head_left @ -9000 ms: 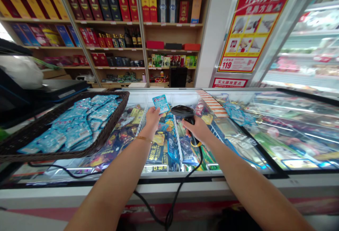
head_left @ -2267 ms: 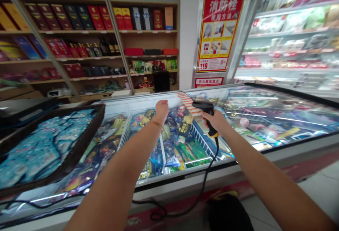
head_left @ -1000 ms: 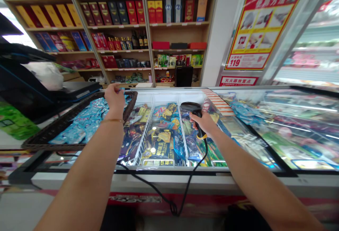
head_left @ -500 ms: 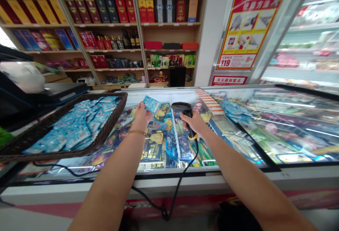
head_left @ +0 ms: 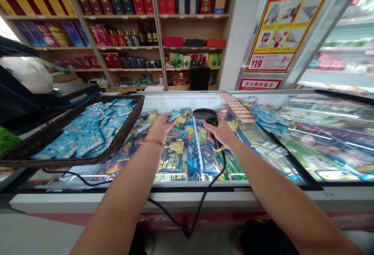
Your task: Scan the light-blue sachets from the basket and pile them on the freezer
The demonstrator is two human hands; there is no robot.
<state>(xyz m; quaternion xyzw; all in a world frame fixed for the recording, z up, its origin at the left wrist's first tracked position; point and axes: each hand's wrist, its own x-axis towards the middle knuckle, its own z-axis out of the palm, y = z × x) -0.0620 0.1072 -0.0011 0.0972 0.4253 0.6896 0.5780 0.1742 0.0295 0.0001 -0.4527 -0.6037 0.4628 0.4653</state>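
My left hand [head_left: 162, 124] is closed on a small light-blue packet [head_left: 174, 115], which is tilted so that little of its face shows. My right hand [head_left: 219, 132] grips the handle of a black barcode scanner [head_left: 208, 115], its head pointing left toward the packet with a gap between them. From the handle a black cable [head_left: 201, 198] runs down over the freezer's front edge. To the left, a dark woven basket [head_left: 128, 140] holds many similar blue packets [head_left: 87, 132]. Another pile of blue packets [head_left: 267, 117] lies on the freezer glass, right of my right hand.
Under both hands is a glass-topped chest freezer [head_left: 175, 197] with bagged goods inside. An orange-striped strip [head_left: 238, 107] lies on its top. Behind stand shelves of boxes and bottles [head_left: 124, 47]. Dark checkout equipment [head_left: 70, 95] is at the left.
The packet in my left hand has turned from face-on to nearly edge-on and moved slightly right. The scanner stays in my right hand. The view has shifted a little.
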